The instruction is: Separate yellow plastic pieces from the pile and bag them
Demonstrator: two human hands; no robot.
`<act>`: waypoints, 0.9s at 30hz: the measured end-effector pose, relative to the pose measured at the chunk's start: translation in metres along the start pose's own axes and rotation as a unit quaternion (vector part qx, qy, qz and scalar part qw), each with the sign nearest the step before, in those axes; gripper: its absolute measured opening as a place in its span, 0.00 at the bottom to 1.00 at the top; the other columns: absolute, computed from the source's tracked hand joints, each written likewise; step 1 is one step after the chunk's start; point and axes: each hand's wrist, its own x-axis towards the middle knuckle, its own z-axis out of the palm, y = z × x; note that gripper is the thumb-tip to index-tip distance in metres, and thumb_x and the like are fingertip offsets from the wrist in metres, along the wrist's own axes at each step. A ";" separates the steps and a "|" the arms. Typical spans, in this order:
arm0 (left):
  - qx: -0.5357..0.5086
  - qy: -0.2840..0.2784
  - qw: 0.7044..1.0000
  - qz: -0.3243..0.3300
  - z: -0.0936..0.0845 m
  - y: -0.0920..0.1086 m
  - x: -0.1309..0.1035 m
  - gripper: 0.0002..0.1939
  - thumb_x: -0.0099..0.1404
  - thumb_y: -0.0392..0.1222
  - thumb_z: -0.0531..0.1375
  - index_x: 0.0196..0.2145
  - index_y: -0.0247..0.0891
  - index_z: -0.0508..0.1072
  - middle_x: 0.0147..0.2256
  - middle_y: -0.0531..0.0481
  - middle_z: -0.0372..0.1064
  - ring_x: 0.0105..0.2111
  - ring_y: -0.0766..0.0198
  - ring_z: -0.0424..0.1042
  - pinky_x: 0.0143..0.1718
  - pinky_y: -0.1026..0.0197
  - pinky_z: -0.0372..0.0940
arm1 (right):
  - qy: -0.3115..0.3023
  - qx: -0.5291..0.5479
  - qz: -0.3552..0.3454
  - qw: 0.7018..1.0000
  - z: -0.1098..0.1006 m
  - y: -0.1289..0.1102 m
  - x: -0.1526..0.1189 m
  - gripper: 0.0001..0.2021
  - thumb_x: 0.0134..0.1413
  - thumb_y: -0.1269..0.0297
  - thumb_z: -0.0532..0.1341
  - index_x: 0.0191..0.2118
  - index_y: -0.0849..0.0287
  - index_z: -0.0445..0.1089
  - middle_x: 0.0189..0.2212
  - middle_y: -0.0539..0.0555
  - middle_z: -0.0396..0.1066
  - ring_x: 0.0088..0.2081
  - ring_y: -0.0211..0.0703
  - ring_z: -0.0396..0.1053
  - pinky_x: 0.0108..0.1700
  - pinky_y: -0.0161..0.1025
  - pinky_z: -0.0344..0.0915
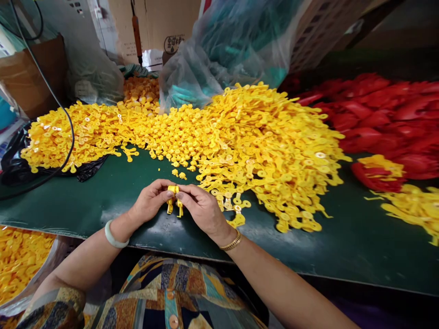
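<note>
Between my two hands, just above the green tabletop (pixel 103 201), is a small yellow plastic piece (pixel 173 188) with two legs hanging down. My left hand (pixel 151 199) pinches its left side between thumb and fingers. From the right, my right hand (pixel 202 205) pinches the other side, thumb in front. The fingers cover part of the piece, so how its parts join cannot be made out. Beyond my hands lies a heap of small yellow knobs (pixel 168 141). Flat yellow link-shaped parts (pixel 270 146) are piled close to my right hand.
More yellow parts (pixel 75 132) lie at the left on black plastic, with a black cable (pixel 70 123) hanging in front. Red pieces (pixel 387 119) are heaped at the right. An orange screwdriver (pixel 137 39) hangs at the back, near clear plastic bags (pixel 233 50). A sack of yellow parts (pixel 24 260) stands lower left.
</note>
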 end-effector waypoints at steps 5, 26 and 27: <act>0.070 0.024 0.997 0.022 0.002 -0.005 -0.004 0.14 0.62 0.47 0.64 0.42 0.36 0.74 0.34 0.50 0.74 0.32 0.66 0.72 0.37 0.63 0.67 | 0.011 0.011 -0.003 1.000 0.004 0.001 -0.001 0.10 0.61 0.59 0.60 0.42 0.54 0.77 0.33 0.51 0.76 0.34 0.40 0.73 0.41 0.37 0.69; 0.122 -0.023 0.990 -0.065 -0.014 0.035 -0.018 0.12 0.61 0.47 0.64 0.40 0.37 0.75 0.32 0.48 0.74 0.30 0.65 0.71 0.33 0.63 0.67 | -0.103 0.107 0.110 0.983 -0.004 0.006 0.005 0.14 0.60 0.57 0.59 0.45 0.57 0.77 0.31 0.52 0.78 0.31 0.39 0.75 0.35 0.37 0.74; 0.150 -0.050 0.982 -0.099 -0.026 0.048 -0.032 0.12 0.59 0.46 0.65 0.39 0.38 0.77 0.31 0.48 0.74 0.29 0.65 0.71 0.32 0.64 0.66 | -0.106 0.104 0.114 0.982 -0.009 0.009 0.006 0.14 0.60 0.57 0.58 0.46 0.58 0.76 0.31 0.53 0.78 0.29 0.39 0.75 0.33 0.36 0.73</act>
